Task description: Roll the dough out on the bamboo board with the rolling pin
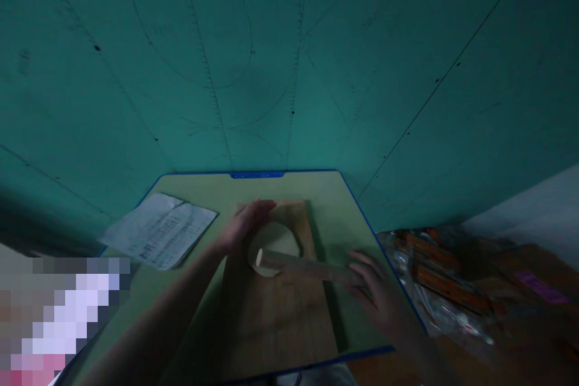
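Note:
A flat, round piece of dough [280, 238] lies on a wooden cutting board [280, 319]. Across its lower part, a plain wooden rolling pin [312, 268] slants down to the right, past the board's right edge. My right hand [373, 286] has its fingers around the right end of the pin; motion blurs them a little. At the upper left rim of the dough is my left hand [246, 223], its fingers stretched toward the board's far edge. Whether its underside touches the dough is hidden.
The board rests on a pale table with a blue rim [257, 175], against a green wall [253, 60] with drawn lines. A printed sheet [163, 232] lies at the table's left. Plastic-wrapped orange items [447, 277] and cardboard boxes [534, 289] stand to the right.

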### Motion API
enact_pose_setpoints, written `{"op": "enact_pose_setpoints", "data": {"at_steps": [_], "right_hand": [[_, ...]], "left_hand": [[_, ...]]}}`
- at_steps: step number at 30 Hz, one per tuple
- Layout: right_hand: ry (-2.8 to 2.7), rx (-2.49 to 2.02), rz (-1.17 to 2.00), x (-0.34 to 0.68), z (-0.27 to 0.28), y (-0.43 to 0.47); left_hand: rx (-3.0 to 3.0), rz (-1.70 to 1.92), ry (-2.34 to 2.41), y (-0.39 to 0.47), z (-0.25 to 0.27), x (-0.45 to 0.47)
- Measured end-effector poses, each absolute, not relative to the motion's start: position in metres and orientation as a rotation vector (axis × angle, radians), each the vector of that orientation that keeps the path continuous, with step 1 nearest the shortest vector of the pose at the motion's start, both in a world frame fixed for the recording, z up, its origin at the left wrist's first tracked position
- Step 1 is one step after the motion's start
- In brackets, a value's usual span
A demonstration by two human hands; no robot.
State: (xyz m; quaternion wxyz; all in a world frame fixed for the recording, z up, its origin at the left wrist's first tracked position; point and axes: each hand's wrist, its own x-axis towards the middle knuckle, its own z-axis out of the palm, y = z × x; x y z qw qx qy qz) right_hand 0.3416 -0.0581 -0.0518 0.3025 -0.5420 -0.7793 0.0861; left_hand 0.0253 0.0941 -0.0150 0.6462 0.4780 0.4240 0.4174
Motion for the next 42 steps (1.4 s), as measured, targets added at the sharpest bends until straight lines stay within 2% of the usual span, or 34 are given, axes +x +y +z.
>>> {"op": "enact_pose_setpoints", "data": {"at_steps": [14,22,36,42], "right_hand": [[-1.618,-1.606,0.456,0.344,-0.058,-0.071],[-1.559,-1.614,0.487,0.341,-0.052,-0.070],[-1.451,-1.659,0.523,0.339,-0.048,-0.069],[-1.417,-1.665,0.563,0.339,-0.046,-0.069]], "left_hand": [[1.217,0.967,1.050,0.076,-0.021,0.041],[1.261,1.016,1.075,0.081,-0.021,0.050],[1.402,0.878,1.113,0.090,-0.013,0.057],[1.223,0.942,1.014,0.091,-0.014,0.052]]}}
